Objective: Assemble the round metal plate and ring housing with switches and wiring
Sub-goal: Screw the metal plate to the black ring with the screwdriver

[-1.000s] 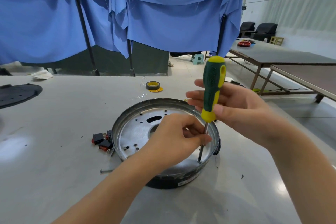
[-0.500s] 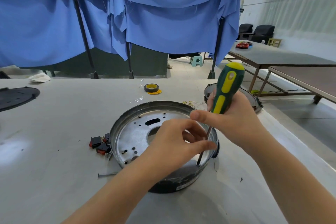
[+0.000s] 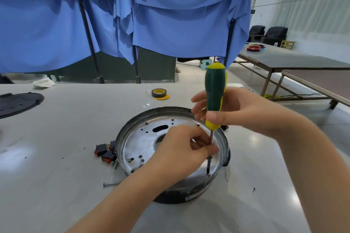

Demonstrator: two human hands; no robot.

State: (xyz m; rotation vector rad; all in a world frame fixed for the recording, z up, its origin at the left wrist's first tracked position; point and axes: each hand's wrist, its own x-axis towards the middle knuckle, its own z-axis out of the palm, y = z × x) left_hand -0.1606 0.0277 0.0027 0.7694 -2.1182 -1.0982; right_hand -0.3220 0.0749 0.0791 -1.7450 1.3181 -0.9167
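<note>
On the grey table [image 3: 56, 157], near its front edge: we see the ring housing [image 3: 189, 193], a dark band with a bright metal rim, with the round metal plate [image 3: 144, 142] seated inside it.
Plate: we count several small holes, 1 oblong slot and a large central opening, partly hidden by our left hand.
Screwdriver [image 3: 216, 96]: green and yellow handle, close to upright, shaft running down to the plate's near-right edge; the tip sits at a hole there, and we cannot make out a screw.
Right hand [image 3: 240, 111]: we hold the handle low down, thumb across the front, fingers curled loosely round the back.
Left hand [image 3: 181, 151]: our thumb and fingertips pinch the steel shaft just above the plate.
Switches [image 3: 106, 151]: 2 black rocker switches with red faces lie touching the housing's left outer wall.
Loose nail or long screw [image 3: 111, 184]: on the table just left of the housing's near side.
Tape roll [image 3: 159, 93]: black with a yellow core, resting on a yellow disc behind the housing.
Black perforated disc [image 3: 19, 103]: at the far-left edge of the table.
Backdrop: blue cloth [image 3: 170, 24] draped over dark poles.
</note>
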